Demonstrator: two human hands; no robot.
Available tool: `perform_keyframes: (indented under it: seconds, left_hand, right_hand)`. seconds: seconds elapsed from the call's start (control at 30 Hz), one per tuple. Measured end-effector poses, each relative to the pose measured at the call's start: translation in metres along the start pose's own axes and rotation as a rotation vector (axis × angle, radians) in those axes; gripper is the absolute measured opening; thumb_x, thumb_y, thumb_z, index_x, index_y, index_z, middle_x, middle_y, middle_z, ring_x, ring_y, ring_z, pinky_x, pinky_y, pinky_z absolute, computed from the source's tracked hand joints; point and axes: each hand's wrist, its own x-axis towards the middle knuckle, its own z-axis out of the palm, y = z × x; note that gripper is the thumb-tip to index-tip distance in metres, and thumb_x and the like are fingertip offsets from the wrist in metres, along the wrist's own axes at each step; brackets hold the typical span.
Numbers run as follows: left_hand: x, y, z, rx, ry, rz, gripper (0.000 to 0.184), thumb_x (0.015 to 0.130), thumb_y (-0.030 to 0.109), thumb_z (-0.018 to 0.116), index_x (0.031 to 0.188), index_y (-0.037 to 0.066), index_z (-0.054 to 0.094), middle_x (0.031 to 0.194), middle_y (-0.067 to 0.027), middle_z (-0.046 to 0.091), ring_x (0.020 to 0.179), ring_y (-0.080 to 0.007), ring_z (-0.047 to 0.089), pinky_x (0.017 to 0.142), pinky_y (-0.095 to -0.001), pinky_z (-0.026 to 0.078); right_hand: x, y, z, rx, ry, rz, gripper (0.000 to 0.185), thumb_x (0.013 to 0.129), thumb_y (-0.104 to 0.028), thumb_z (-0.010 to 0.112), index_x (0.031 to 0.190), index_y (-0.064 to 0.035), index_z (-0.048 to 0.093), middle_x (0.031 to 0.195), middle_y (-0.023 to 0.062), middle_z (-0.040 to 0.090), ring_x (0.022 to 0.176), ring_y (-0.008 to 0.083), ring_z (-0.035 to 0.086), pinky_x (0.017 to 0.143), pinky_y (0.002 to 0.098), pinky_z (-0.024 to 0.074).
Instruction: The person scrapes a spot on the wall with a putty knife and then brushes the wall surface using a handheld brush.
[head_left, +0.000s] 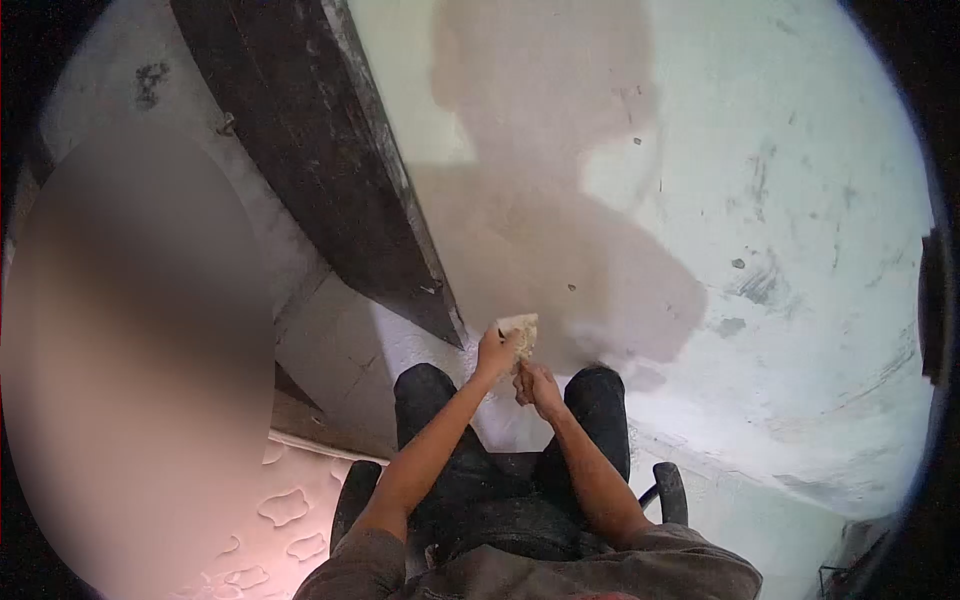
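Between my knees, my left hand (495, 352) is closed around a pale, yellowish-white piece (520, 325) with a rough surface. What the piece is cannot be made out. My right hand (540, 388) sits just below and to the right of it, its fingers curled by the lower edge of the piece. Whatever those right fingers hold is too small to tell. Both hands are close together, in front of the pale wall.
A dark wooden door or panel (330, 150) slants down at the upper left. Chair armrests (670, 492) flank my seat. A patterned pinkish surface (290, 510) lies at lower left, beside a large blurred area. My shadow falls on the stained pale wall (780, 200).
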Motion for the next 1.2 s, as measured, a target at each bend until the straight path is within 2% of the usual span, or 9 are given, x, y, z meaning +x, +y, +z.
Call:
perform_keyframes:
  seconds: [0.13,0.2,0.27,0.43,0.53,0.6,0.7,0.9,1.2]
  left_hand:
    - [0.0,0.02,-0.011,-0.015,-0.15,0.078,0.037,0.087,0.03,0.057,0.106,-0.001,0.055,0.093,-0.0106,0.064,0.084,-0.0191,0.06,0.074,-0.0323,0.046]
    - [0.006,0.021,-0.019,0.005,-0.275,-0.101,0.036,0.087,0.032,0.058,0.104,0.0,0.056,0.091,-0.0106,0.064,0.082,-0.0184,0.06,0.072,-0.0325,0.047]
    - [0.011,0.011,-0.024,0.067,-0.267,-0.059,0.035,0.088,0.032,0.057,0.103,0.001,0.056,0.09,-0.0108,0.064,0.082,-0.0185,0.06,0.071,-0.0327,0.047]
    - [-0.004,0.005,-0.06,0.12,-0.29,0.011,0.034,0.09,0.034,0.054,0.099,0.002,0.057,0.088,-0.011,0.064,0.077,-0.0201,0.061,0.069,-0.0341,0.047]
    - [-0.011,-0.003,-0.075,0.038,-0.161,0.005,0.039,0.088,0.035,0.055,0.098,-0.003,0.058,0.091,-0.0171,0.065,0.085,-0.0268,0.063,0.073,-0.0371,0.047]
    - [-0.007,-0.032,-0.076,0.119,0.011,0.238,0.034,0.09,0.032,0.052,0.093,-0.002,0.057,0.086,-0.0181,0.063,0.081,-0.0308,0.062,0.071,-0.0387,0.047]
    - [-0.014,-0.032,-0.088,0.17,0.117,0.248,0.032,0.091,0.031,0.05,0.089,-0.001,0.056,0.081,-0.0189,0.061,0.077,-0.0345,0.06,0.068,-0.0411,0.046]
    - [0.0,-0.06,-0.1,0.197,0.135,0.225,0.035,0.092,0.032,0.049,0.088,-0.002,0.054,0.082,-0.0213,0.062,0.08,-0.0385,0.059,0.07,-0.0461,0.045]
    - [0.006,-0.086,-0.103,0.159,0.225,0.165,0.036,0.092,0.034,0.048,0.088,-0.001,0.053,0.08,-0.0198,0.062,0.078,-0.0388,0.06,0.07,-0.046,0.045]
  right_hand:
    - [0.0,-0.005,0.002,-0.023,0.059,-0.039,0.036,0.094,-0.038,0.045,0.079,-0.0067,0.052,0.051,0.0017,0.043,0.037,0.0133,0.041,0.035,0.0268,0.0316]
    - [-0.003,-0.012,0.003,-0.144,0.081,-0.066,0.036,0.094,-0.036,0.045,0.075,-0.0062,0.053,0.051,0.0014,0.043,0.037,0.0132,0.042,0.035,0.0267,0.032]
    - [0.001,-0.017,-0.002,-0.278,0.099,-0.095,0.036,0.094,-0.034,0.045,0.072,-0.0058,0.053,0.05,0.0011,0.044,0.037,0.013,0.043,0.036,0.0265,0.0324]
    - [0.016,-0.041,0.003,-0.959,0.24,-0.674,0.037,0.093,-0.024,0.045,0.066,0.0005,0.052,0.049,0.0042,0.049,0.04,0.0131,0.048,0.039,0.0303,0.0384]
    - [0.026,-0.083,0.022,-1.172,0.213,-0.696,0.032,0.09,-0.018,0.047,0.068,0.0031,0.054,0.052,0.0151,0.053,0.042,0.0248,0.053,0.044,0.0361,0.0415]
    - [0.028,-0.118,0.048,-1.295,0.244,-0.912,0.03,0.09,-0.016,0.047,0.069,0.0041,0.055,0.057,0.0224,0.054,0.049,0.0373,0.055,0.047,0.0415,0.0422]
    - [0.041,-0.142,0.077,-1.357,0.354,-0.908,0.03,0.09,-0.017,0.045,0.072,0.0054,0.054,0.065,0.0273,0.056,0.061,0.0467,0.053,0.057,0.0502,0.0418]
    - [0.057,-0.154,0.108,-1.475,0.525,-0.837,0.029,0.09,-0.015,0.046,0.073,0.006,0.056,0.067,0.0285,0.056,0.064,0.0456,0.055,0.058,0.0527,0.043]
    - [0.07,-0.148,0.108,-1.436,0.48,-0.833,0.03,0.089,-0.016,0.046,0.073,0.0071,0.057,0.066,0.029,0.056,0.064,0.0456,0.056,0.059,0.0498,0.046]
